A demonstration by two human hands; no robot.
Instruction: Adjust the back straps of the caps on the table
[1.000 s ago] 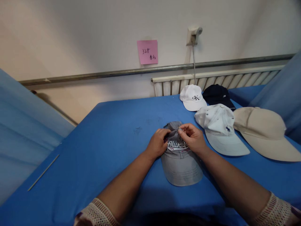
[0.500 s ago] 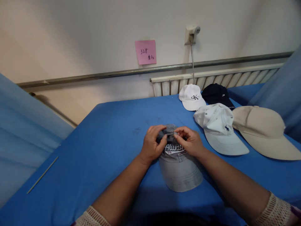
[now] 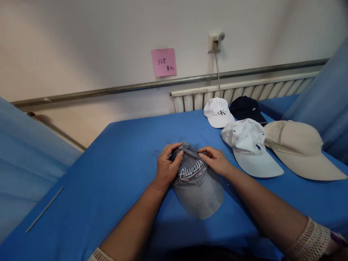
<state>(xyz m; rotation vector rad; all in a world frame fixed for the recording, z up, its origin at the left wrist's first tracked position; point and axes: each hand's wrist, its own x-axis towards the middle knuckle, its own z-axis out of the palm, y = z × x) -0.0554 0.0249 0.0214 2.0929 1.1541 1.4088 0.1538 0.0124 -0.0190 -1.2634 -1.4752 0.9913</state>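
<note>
A grey baseball cap (image 3: 199, 192) with white "Always" lettering lies on the blue-covered table (image 3: 119, 159), its brim toward me. My left hand (image 3: 168, 165) pinches the left side of the crown between thumb and fingers. On the crown's right side, my right hand (image 3: 213, 159) has its thumb and fingertips closed on the fabric. Between the two hands the top of the crown is creased. Part of the crown's back is hidden by my fingers.
To the right sit a white cap (image 3: 219, 113), a black cap (image 3: 247, 108), a pale cap (image 3: 248, 145) and a large beige cap (image 3: 301, 145). A thin rod (image 3: 45, 209) lies at the left edge. Behind are a radiator (image 3: 195, 101), a rail (image 3: 136, 86) and a socket (image 3: 214, 41).
My hands have moved apart along the crown, the left one leftward. The lettering now shows more fully. The whole view has shifted slightly.
</note>
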